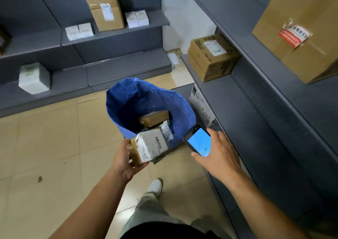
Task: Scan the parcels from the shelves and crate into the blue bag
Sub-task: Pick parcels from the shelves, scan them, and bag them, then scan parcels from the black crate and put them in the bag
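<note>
My left hand (126, 161) grips a small brown parcel (148, 147) with a white barcode label facing up, held just in front of the blue bag's near rim. The blue bag (128, 99) stands open on the floor, with a brown box (155, 118) and a white packet (166, 131) lying inside. My right hand (217, 152) holds a handheld scanner (198, 140) with a lit blue screen, to the right of the parcel and slightly apart from it.
Grey shelving (259, 110) runs along the right with a labelled cardboard box (212, 55) and a larger one (300, 32) above. A flat white package (202, 105) leans against that shelf beside the bag. Back shelves (113, 32) hold a tall carton and small white boxes. My shoe (155, 185) is on the tiled floor.
</note>
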